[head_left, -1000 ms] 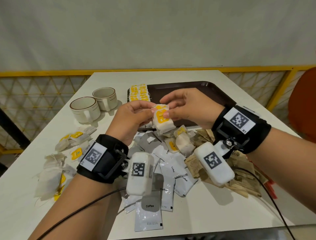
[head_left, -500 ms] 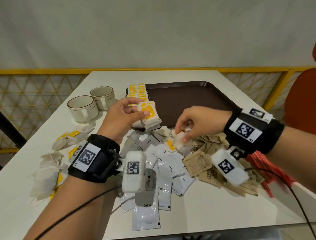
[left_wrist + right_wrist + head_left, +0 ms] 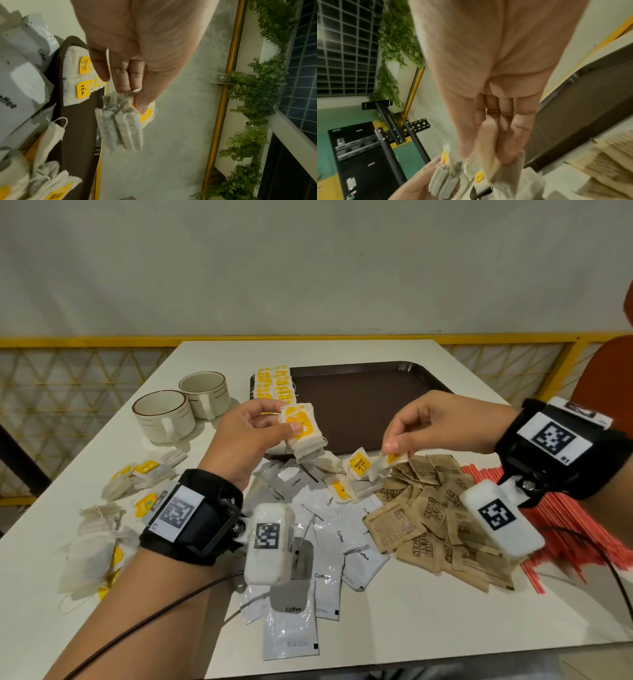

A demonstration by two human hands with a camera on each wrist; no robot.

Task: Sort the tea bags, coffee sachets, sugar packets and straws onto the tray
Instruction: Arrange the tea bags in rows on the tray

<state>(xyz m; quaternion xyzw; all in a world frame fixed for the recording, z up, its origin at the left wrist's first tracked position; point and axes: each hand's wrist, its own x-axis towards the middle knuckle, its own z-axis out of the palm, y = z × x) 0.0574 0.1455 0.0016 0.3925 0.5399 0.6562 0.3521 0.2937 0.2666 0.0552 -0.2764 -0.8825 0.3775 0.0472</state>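
My left hand holds a small stack of tea bags with yellow tags above the near left corner of the brown tray; the left wrist view shows the stack of tea bags pinched between thumb and fingers. My right hand pinches one tea bag by its top, lifted just off the pile. Rows of tea bags lie at the tray's left end. White coffee sachets, brown sugar packets and red straws lie on the white table.
Two beige cups stand left of the tray. More loose tea bags lie along the table's left side. A yellow railing runs behind the table, and an orange chair stands at the right.
The hands separated: my left kept the stack and moved toward the tray's left corner, while my right reached into the pile and has lifted one tea bag from it.
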